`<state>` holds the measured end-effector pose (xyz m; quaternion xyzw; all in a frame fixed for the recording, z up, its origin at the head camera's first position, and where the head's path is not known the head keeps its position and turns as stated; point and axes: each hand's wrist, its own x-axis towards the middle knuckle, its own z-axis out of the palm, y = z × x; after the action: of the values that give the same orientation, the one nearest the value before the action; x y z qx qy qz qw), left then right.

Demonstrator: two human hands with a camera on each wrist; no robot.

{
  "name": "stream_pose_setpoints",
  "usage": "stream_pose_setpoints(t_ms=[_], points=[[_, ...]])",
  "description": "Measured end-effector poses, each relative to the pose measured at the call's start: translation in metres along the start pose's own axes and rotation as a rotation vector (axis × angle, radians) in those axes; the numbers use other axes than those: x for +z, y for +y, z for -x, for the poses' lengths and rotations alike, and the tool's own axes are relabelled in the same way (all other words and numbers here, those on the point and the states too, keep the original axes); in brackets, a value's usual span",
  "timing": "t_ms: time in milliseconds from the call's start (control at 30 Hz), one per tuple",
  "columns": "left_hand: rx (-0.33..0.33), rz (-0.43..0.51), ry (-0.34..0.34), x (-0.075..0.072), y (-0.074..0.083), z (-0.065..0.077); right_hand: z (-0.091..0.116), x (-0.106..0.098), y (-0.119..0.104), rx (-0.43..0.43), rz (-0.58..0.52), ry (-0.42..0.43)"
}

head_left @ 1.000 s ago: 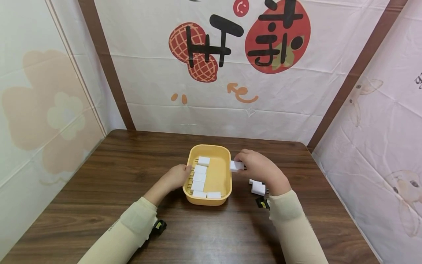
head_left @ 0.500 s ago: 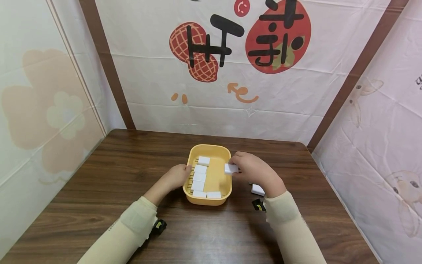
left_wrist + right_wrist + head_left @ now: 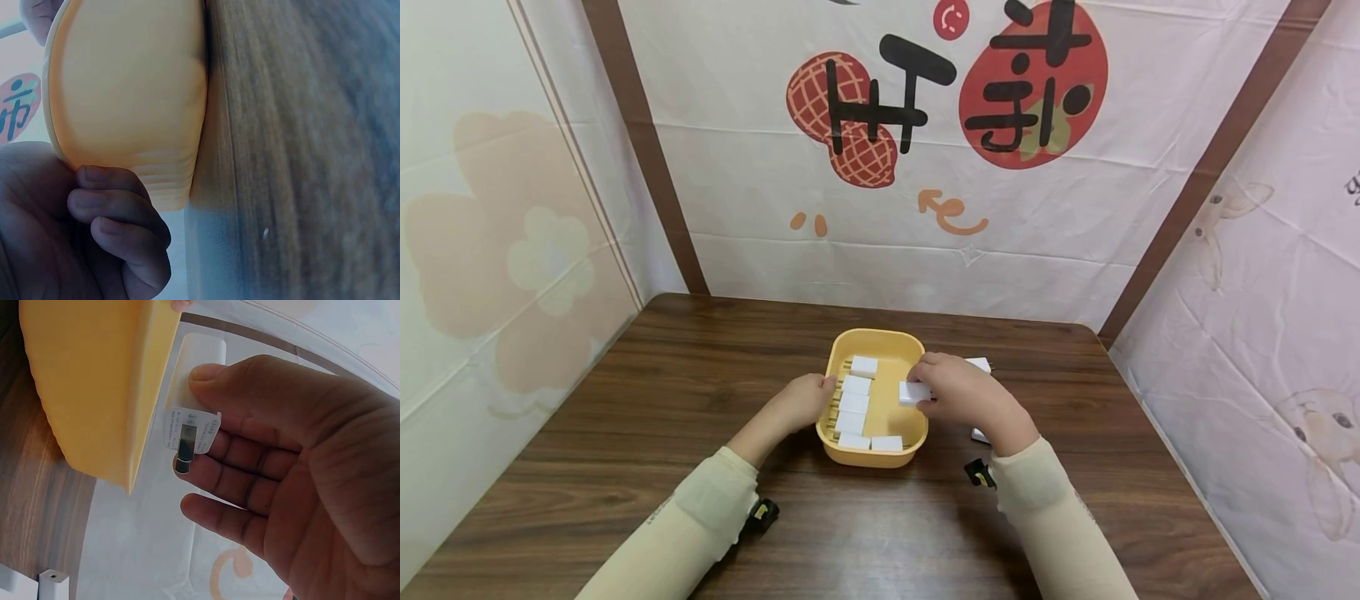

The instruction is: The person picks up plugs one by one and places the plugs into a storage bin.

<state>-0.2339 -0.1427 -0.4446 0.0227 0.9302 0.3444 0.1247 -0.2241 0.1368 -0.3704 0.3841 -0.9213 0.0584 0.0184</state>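
Note:
A yellow plastic bin [image 3: 874, 458] stands on the table with several white charger plugs [image 3: 853, 402] lying inside, most along its left wall. My left hand [image 3: 801, 402] holds the bin's left rim, thumb over the edge; in the left wrist view its fingers [image 3: 119, 234] curl against the outer wall [image 3: 131, 87]. My right hand [image 3: 966, 396] pinches another white charger plug [image 3: 913, 392] above the right part of the bin. The right wrist view shows that charger [image 3: 199, 375] between thumb and fingers, its metal prongs facing the camera.
Right of the bin, partly hidden by my right hand and wrist, more white chargers [image 3: 979, 364] lie on the brown wooden table [image 3: 715, 333]. Printed white cloth [image 3: 737, 192] walls the table at the back and both sides.
My right hand has carried the charger left, from beside the bin's right rim to over its inside. A charger behind the hand has come into view. The left hand keeps its hold.

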Motion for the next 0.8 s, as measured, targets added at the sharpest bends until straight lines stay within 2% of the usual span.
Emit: stream_pose_setpoints(t_ms=[433,800], points=[[-0.013,-0.005,-0.002,0.0,-0.001,-0.002,-0.005,0.009,-0.01,-0.013,0.032,-0.035],[-0.006,-0.006,0.002,0.0,0.0,0.0,-0.012,0.019,-0.015,-0.059,0.06,-0.045]])
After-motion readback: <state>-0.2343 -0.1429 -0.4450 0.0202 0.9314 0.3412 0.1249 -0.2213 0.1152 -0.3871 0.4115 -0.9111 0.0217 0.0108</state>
